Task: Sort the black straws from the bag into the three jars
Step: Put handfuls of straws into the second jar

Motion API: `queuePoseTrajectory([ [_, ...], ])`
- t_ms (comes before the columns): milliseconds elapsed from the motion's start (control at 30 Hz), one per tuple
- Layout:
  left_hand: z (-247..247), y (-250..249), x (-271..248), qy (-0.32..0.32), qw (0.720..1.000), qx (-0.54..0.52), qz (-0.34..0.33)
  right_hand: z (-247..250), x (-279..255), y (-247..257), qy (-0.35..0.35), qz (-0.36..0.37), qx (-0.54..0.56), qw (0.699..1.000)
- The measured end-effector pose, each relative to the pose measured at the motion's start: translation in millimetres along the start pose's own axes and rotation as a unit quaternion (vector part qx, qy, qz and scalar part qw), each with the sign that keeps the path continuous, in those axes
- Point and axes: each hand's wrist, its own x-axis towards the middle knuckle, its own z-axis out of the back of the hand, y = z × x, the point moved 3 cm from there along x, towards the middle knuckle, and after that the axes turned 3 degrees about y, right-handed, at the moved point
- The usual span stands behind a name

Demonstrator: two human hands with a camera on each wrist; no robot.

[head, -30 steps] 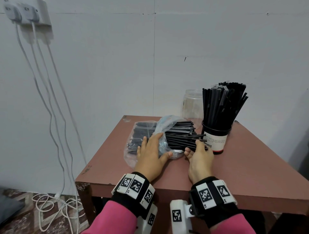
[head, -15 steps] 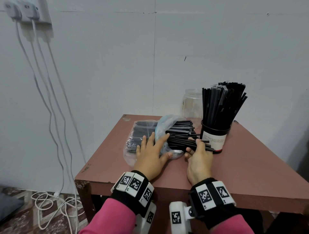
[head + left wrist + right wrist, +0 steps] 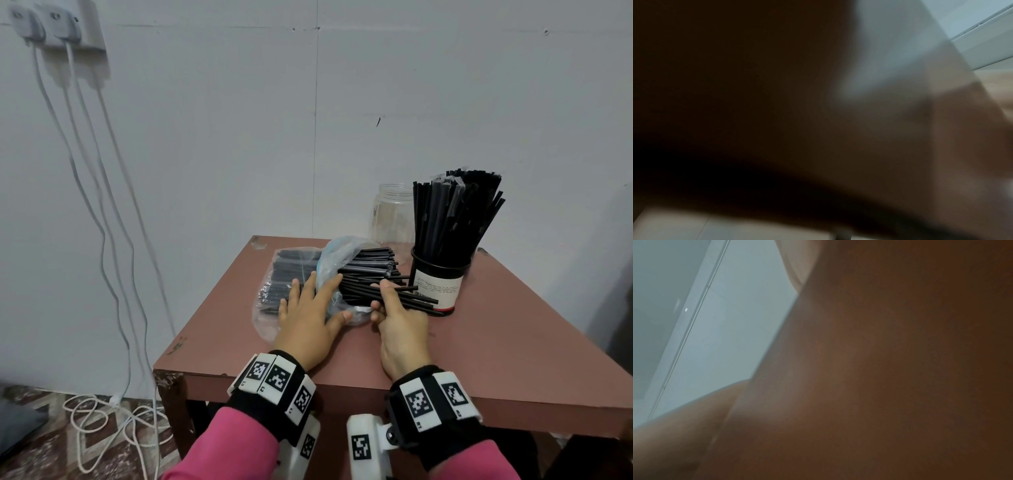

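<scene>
While the left hand [image 3: 308, 318] presses flat, fingers spread, on the one plastic bag [image 3: 294, 274], the right hand [image 3: 397, 315] pinches a few black straws [image 3: 373, 274] at its mouth. Two jars show on the tabletop [image 3: 479, 342]: a straw-filled jar [image 3: 440, 287] right, a clear jar [image 3: 390, 214] far behind.

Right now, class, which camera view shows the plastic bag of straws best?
The head view. The plastic bag lies on the table under the flat left hand, straws spilling out. Both wrist views are dark blurs showing no bag.
</scene>
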Motion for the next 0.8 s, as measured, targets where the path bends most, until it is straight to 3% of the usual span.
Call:
queuePoseTrajectory([
  [200,3.9,-3.5,-1.2,-0.039,0.999,0.010,-0.014,5.1,0.3,20.5,-0.027,0.083,-0.070,0.994],
  [367,4.5,-13.4,-8.0,-0.103,0.987,0.092,-0.082,19.5,3.4,56.2,0.007,0.130,-0.117,0.985],
  [500,5.9,-17.0,-11.6,-0.079,0.987,0.123,-0.061,30.5,4.9,80.6,0.036,0.149,-0.166,0.974],
  [633,11.1,-16.0,-13.7,-0.073,0.994,0.062,-0.049,37.9,10.8,107.1,0.066,0.175,-0.210,0.960],
  [800,24.6,-27.0,-15.1,-0.117,0.981,-0.102,-0.118,33.2,16.6,141.2,0.106,0.207,-0.273,0.933],
])
